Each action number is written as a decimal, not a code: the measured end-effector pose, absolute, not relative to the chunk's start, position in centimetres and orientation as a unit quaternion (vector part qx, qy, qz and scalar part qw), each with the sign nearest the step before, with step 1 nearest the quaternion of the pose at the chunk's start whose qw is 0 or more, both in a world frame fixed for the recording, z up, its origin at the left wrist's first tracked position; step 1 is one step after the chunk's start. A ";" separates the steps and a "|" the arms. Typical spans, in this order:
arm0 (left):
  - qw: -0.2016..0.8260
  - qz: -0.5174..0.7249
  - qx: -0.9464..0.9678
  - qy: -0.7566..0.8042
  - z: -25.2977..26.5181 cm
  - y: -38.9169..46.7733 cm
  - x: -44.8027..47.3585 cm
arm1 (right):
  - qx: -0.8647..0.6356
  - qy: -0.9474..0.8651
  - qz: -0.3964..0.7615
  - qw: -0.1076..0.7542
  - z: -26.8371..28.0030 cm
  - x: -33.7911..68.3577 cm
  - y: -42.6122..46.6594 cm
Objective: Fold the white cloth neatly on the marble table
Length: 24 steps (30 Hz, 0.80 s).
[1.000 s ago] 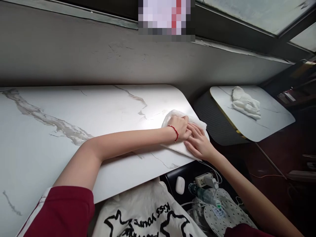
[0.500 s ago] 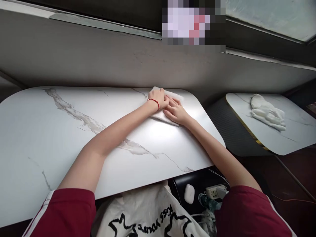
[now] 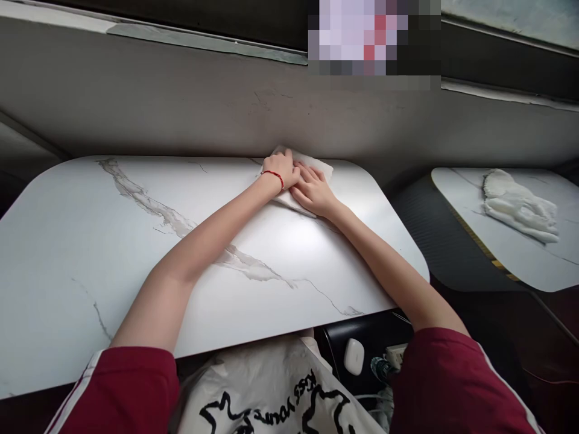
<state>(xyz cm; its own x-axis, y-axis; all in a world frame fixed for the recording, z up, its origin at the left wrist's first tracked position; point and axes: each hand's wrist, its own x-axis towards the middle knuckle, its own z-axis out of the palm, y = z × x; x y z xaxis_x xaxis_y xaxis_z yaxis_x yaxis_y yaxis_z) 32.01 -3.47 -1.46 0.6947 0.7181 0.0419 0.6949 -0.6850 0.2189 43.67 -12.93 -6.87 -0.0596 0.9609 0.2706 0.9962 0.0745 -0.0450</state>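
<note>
On white cloth (image 3: 324, 168), left hand (image 3: 279, 164) curled, right hand (image 3: 315, 193) flat

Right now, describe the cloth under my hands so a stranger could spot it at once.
Find the long marbled table along the grey wall. Near its far edge lies a white cloth under the left hand and right hand. Unlike the bunched-up cloth on the other table, this one lies flatter, with both hands on it.
</note>
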 end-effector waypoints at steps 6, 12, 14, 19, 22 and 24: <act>0.084 0.008 0.948 0.308 -0.6 -8.4 29.0 | -0.682 -0.713 -0.074 0.143 -6.8 39.6 -20.0; 0.101 -0.077 0.977 0.174 -0.1 -17.4 24.9 | -0.668 -0.719 -0.075 0.177 -6.7 34.1 -31.2; 0.091 -0.088 0.983 0.132 -0.1 -19.1 24.6 | -0.669 -0.720 -0.075 0.172 -6.5 33.3 -33.2; 0.079 -0.107 0.983 0.128 -0.1 -18.4 25.2 | -0.666 -0.721 -0.089 0.168 -6.6 33.2 -32.4; 0.082 -0.099 0.976 0.174 0.3 -15.6 25.5 | -0.668 -0.717 -0.098 0.173 -6.9 33.5 -29.0; 0.077 -0.097 0.970 0.209 0.6 -13.5 25.5 | -0.673 -0.711 -0.104 0.175 -7.1 33.5 -26.2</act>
